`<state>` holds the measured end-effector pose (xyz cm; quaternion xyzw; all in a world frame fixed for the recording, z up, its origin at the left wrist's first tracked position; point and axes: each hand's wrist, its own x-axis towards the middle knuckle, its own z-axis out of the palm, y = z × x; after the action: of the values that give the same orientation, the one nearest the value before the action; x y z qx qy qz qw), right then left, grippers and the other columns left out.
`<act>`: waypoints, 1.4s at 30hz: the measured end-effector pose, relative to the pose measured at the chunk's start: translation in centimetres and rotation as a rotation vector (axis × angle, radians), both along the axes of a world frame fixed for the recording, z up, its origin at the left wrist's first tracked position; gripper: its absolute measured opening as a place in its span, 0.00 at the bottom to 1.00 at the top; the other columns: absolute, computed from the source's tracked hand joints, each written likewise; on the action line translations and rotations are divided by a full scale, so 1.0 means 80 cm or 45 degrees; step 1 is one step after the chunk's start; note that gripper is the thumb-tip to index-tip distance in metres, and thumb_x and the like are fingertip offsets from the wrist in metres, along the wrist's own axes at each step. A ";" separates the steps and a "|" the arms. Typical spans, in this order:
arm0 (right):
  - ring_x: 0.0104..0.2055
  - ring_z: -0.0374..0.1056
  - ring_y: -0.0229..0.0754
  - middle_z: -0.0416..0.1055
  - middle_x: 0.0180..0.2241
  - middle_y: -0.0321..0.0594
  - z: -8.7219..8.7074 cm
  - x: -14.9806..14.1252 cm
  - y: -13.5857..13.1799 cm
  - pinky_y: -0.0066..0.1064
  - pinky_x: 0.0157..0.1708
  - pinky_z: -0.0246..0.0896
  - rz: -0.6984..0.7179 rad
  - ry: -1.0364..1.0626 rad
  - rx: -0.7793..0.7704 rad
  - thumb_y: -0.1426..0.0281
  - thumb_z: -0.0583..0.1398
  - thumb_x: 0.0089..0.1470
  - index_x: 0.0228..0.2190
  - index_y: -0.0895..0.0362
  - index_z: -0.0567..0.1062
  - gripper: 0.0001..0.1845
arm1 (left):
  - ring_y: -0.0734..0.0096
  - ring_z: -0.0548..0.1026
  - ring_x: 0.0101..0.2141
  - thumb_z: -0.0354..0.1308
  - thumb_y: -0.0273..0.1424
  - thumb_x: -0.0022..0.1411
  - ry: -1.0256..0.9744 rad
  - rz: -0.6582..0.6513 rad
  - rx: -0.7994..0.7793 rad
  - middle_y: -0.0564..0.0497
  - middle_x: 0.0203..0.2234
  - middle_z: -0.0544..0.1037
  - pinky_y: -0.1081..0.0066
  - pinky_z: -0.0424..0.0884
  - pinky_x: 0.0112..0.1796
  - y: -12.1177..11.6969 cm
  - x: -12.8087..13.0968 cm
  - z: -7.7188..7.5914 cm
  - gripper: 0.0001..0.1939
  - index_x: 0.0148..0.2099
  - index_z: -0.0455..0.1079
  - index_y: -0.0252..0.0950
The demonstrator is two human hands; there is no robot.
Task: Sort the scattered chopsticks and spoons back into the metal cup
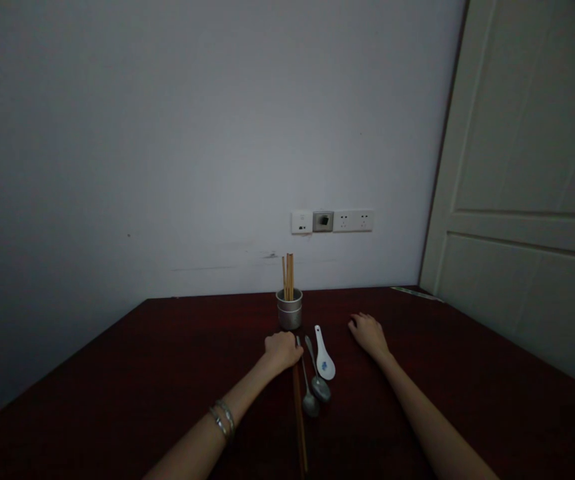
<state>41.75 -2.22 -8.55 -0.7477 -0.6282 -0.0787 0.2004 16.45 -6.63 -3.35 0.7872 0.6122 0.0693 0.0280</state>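
My left hand is closed at the middle of the table, over the upper ends of a pair of wooden chopsticks, which run down from it toward me. Its thumb lies beside the handle of a long metal spoon. To the right lie a second metal spoon and a white soup spoon with a blue mark. Just beyond the left hand stands a metal cup holding several upright chopsticks. My right hand rests palm down on the table, fingers loosely bent, holding nothing visible.
The dark red table meets a pale wall at its far edge. Wall sockets sit above the table, behind the cup. A light panelled door stands on the right, and a thin strip lies along the far right edge.
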 end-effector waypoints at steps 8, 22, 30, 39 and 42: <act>0.55 0.56 0.47 0.65 0.50 0.48 -0.003 0.003 0.004 0.37 0.53 0.47 0.009 -0.010 -0.022 0.66 0.47 0.53 0.45 0.59 0.71 0.22 | 0.52 0.74 0.37 0.49 0.34 0.52 -0.056 0.007 -0.003 0.36 0.34 0.76 0.61 0.68 0.35 -0.002 -0.001 0.001 0.16 0.37 0.73 0.32; 0.53 0.59 0.48 0.66 0.49 0.52 0.000 -0.001 0.001 0.38 0.51 0.49 0.031 -0.009 0.012 0.68 0.48 0.52 0.45 0.61 0.71 0.22 | 0.58 0.75 0.35 0.50 0.33 0.51 -0.132 0.001 0.050 0.41 0.33 0.76 0.70 0.67 0.32 0.004 -0.016 0.037 0.14 0.36 0.72 0.32; 0.46 0.66 0.48 0.71 0.44 0.49 0.019 0.002 -0.006 0.35 0.45 0.57 0.052 0.224 0.075 0.69 0.49 0.51 0.43 0.62 0.72 0.21 | 0.66 0.73 0.27 0.50 0.33 0.53 -0.287 -0.076 0.361 0.45 0.24 0.75 0.73 0.61 0.28 -0.024 -0.029 0.119 0.12 0.29 0.72 0.32; 0.34 0.71 0.44 0.75 0.32 0.47 0.133 -0.084 -0.035 0.37 0.41 0.62 0.632 1.012 0.376 0.68 0.54 0.46 0.31 0.61 0.76 0.14 | 0.74 0.66 0.20 0.50 0.34 0.54 -0.479 -0.096 0.682 0.52 0.18 0.70 0.74 0.55 0.24 -0.066 -0.037 0.163 0.10 0.27 0.67 0.34; 0.33 0.71 0.43 0.75 0.32 0.46 0.168 -0.136 -0.070 0.36 0.36 0.65 0.991 1.528 -0.058 0.64 0.59 0.43 0.36 0.61 0.75 0.17 | 0.75 0.65 0.20 0.51 0.33 0.54 -0.513 -0.094 0.727 0.52 0.18 0.69 0.75 0.55 0.24 -0.072 -0.039 0.168 0.09 0.26 0.66 0.34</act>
<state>30.89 -7.80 4.93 -0.3876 -0.6323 0.4365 0.5094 13.31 -12.35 10.06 0.7554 0.5214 0.3906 -0.0706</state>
